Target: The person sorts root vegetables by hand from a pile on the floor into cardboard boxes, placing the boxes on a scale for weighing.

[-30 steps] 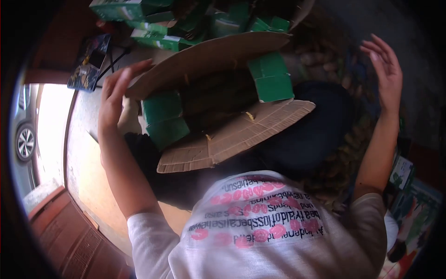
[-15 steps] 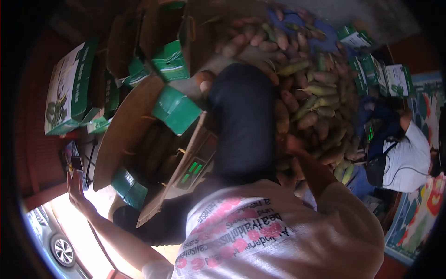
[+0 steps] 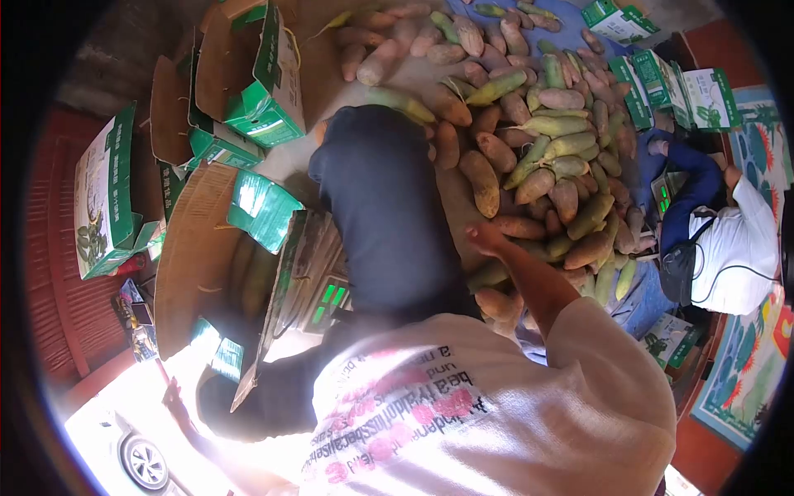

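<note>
My right hand (image 3: 488,240), fingers curled with nothing visible in them, hangs over the near edge of a pile of long, tapered, melon-like produce (image 3: 571,145), some green and some brownish. My left hand (image 3: 172,398) is held out at the far left in strong glare, fingers stretched and apart from the carton. Between my left arm and my leg stands an open cardboard carton (image 3: 194,256) with green flaps; long pieces lie dimly in its shadow. Beside the carton a scale display (image 3: 329,304) glows with green digits.
Green-and-white cartons (image 3: 265,107) stand at the upper left, another (image 3: 107,194) by the red shutter. At right, a person in a white top (image 3: 732,256) sits near a second green display (image 3: 664,197) and more cartons (image 3: 710,97). A car wheel (image 3: 145,463) shows lower left.
My right hand has shifted left and slightly up over the pile. My left hand has dropped lower and moved right. The view has turned, so the cartons sit further left.
</note>
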Tool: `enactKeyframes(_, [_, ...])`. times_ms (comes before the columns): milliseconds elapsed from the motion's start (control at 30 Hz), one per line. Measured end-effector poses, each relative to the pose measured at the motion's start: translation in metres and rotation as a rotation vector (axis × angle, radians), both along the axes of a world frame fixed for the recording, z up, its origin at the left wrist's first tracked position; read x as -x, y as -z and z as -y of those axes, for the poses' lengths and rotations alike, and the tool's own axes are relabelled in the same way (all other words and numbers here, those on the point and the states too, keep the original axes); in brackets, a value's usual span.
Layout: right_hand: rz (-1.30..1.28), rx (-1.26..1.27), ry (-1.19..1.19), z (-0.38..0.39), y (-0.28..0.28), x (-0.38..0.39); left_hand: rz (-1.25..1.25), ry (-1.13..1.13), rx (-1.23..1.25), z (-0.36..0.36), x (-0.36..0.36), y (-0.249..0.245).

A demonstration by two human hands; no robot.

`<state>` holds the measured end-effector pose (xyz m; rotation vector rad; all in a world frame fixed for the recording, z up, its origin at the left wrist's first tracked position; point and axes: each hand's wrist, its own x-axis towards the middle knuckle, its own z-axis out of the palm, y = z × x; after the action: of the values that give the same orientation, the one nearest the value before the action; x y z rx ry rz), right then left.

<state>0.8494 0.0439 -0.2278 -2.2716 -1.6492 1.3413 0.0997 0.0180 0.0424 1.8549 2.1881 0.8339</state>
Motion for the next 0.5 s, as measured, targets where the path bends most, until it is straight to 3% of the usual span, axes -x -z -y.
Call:
enactKeyframes(100, [0.166, 0.036, 0.102, -0.012, -0.006, -0.020, -0.184, 0.353, -0.100, 0.009, -0.099, -0.032])
enactKeyframes(167, [0.180, -0.093, 0.111, -0.004, 0.023, -0.044, -0.186, 0.262, 0.126, 0.012, -0.115, -0.048])
enactKeyframes(200, [0.190, -0.159, 0.114, 0.000, 0.034, -0.058, -0.170, 0.158, 0.294, 0.017, -0.106, -0.051])
enactKeyframes(300, [0.184, -0.199, 0.139, 0.009, 0.030, -0.075, 0.210, 0.061, 0.317, 0.038, -0.024, -0.006])
enactKeyframes(400, [0.228, 0.063, -0.033, 0.018, 0.008, -0.088, 0.529, -0.111, 0.334, 0.049, 0.059, 0.038])
enactKeyframes(500, [0.171, 0.117, -0.105, 0.046, -0.009, -0.093, 0.773, -0.324, 0.352, 0.049, 0.120, 0.065])
